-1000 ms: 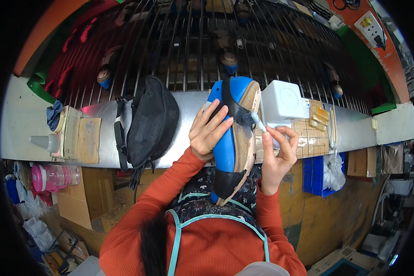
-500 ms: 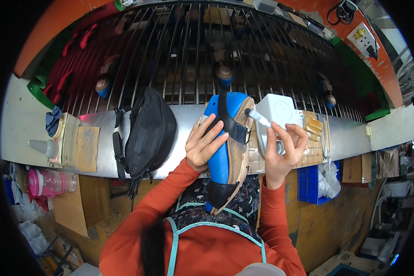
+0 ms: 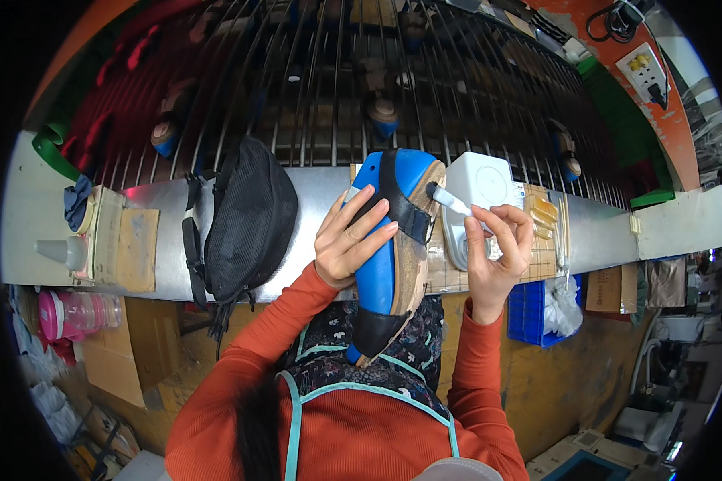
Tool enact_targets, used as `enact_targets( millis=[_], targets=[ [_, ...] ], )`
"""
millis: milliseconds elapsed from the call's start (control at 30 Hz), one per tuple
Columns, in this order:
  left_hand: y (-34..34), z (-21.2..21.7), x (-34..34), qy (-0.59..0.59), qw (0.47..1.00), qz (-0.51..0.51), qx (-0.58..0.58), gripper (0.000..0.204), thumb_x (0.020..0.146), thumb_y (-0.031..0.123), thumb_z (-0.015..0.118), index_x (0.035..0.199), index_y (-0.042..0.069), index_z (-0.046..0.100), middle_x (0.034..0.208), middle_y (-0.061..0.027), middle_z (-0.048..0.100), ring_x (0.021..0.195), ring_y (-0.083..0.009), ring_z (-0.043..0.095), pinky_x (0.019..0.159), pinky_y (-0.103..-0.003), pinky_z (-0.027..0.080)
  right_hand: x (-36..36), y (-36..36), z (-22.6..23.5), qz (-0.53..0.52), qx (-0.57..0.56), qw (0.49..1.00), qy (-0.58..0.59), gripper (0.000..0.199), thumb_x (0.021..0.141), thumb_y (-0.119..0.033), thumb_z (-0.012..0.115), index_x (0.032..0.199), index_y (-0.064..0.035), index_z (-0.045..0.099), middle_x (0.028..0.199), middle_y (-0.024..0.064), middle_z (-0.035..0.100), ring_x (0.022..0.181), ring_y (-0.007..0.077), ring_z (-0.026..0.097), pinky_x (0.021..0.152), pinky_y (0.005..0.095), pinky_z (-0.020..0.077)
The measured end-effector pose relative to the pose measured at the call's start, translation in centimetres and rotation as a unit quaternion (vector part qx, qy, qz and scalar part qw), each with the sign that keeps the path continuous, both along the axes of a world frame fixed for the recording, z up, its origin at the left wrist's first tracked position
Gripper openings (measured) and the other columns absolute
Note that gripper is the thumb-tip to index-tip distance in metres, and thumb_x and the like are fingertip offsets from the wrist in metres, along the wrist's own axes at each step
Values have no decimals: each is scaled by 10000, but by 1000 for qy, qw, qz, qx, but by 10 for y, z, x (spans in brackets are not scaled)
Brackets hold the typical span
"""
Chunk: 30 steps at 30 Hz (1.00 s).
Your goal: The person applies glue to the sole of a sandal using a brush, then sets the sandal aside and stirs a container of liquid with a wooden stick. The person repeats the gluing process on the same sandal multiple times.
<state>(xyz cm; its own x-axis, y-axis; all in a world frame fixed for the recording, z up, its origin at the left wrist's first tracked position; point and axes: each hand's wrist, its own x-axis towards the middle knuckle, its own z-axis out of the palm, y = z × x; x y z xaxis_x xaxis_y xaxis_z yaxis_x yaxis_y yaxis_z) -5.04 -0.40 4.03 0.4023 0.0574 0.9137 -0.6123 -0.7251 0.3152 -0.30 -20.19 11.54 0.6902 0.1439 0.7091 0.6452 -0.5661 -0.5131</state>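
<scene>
A black sandal upper with a tan insole sits on a blue shoe last [image 3: 375,276], tilted over my lap with its underside turned to the right. My left hand [image 3: 349,240] is wrapped round the last's left side, fingers lying across the blue surface near the black strap. Between the thumb and fingers of my right hand [image 3: 499,248] is a small brush [image 3: 448,197] with a pale handle. Its dark bristles touch the edge of the sole at the far end. Behind the brush stands a white box-shaped dispenser [image 3: 480,180] on the bench.
A black mesh bag [image 3: 253,220] lies on the metal bench [image 3: 172,256] to the left. Beyond runs a rack of metal bars [image 3: 313,88] carrying several lasted shoes. A blue crate [image 3: 529,317] with white plastic sits below right, and a cardboard box [image 3: 112,357] below left.
The view has shifted slightly, so the bench and rack appear a little higher and farther left. The brush remains at the sole edge, and both hands keep their holds.
</scene>
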Motion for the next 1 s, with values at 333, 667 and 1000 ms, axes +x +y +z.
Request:
enact_targets(
  millis=[333, 667, 1000],
  targets=[
    [4, 3, 4, 20, 1000, -2, 19, 358, 737, 153, 728, 1091, 148, 671, 1221, -96, 641, 1144, -362, 595, 953, -518, 467, 3, -9, 13, 23, -99, 995, -1, 177, 734, -131, 783, 907, -128, 744, 924, 10, 596, 697, 109, 518, 765, 287, 306],
    [8, 6, 6, 28, 999, -26, 30, 398, 731, 145, 735, 1122, 168, 665, 1234, -91, 635, 1155, -355, 591, 948, -512, 464, 22, -18, 30, 139, -75, 982, 107, 127, 745, -118, 776, 863, -84, 744, 874, 14, 608, 586, 85, 502, 619, 254, 357],
    [7, 6, 9, 30, 999, -36, 4, 409, 716, 138, 748, 1117, 155, 668, 1238, -102, 631, 1171, -355, 580, 959, -504, 460, 22, -20, 26, 135, -119, 982, 52, 164, 713, -118, 786, 874, -124, 751, 881, -10, 600, 613, 88, 493, 733, 276, 311]
  ],
)
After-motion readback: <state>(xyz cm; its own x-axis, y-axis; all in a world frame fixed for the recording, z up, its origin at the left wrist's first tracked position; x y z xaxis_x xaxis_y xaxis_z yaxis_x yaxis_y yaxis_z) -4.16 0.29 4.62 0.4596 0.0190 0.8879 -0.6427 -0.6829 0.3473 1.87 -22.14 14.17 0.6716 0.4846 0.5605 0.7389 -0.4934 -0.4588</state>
